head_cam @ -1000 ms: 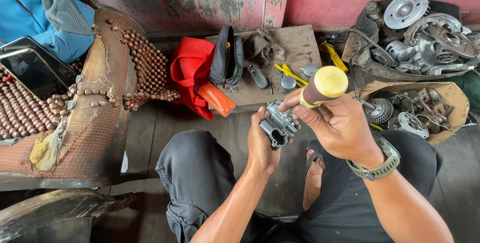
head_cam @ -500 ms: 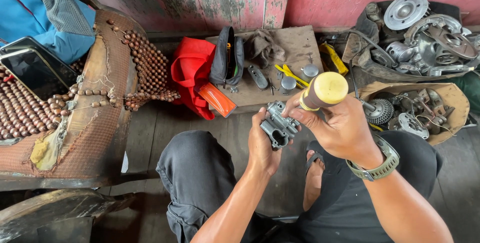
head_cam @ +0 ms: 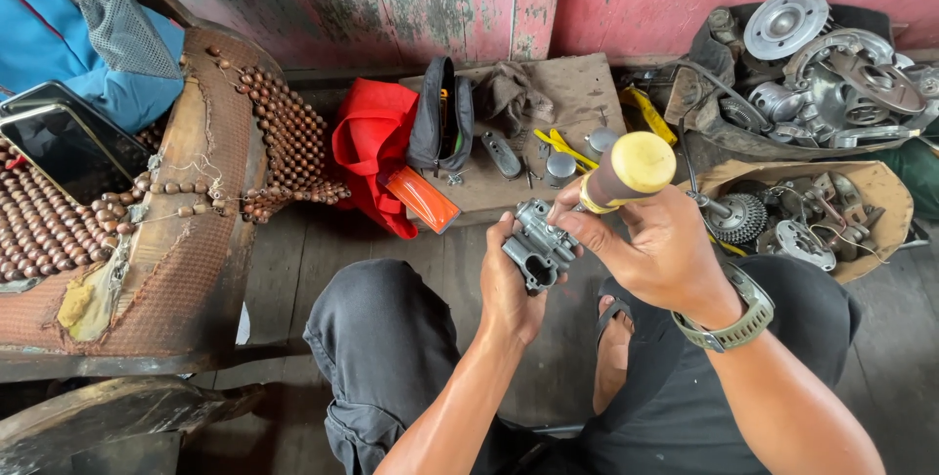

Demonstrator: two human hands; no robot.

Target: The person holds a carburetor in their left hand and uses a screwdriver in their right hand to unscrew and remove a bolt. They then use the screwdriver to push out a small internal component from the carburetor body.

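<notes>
Against a pink wall, over a cluttered wooden surface [head_cam: 577,93]: left hand [head_cam: 511,284] still gripping the grey metal part [head_cam: 538,245] at frame centre, right hand [head_cam: 657,245] still clutching the yellow-capped screwdriver [head_cam: 626,172], barely shifting.

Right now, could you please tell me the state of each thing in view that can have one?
left hand: gripping the grey metal part
right hand: gripping the yellow-handled screwdriver, tip at the part
black pouch: unzipped, gaping
phone: screen dark
wristwatch: strapped on right wrist
</notes>
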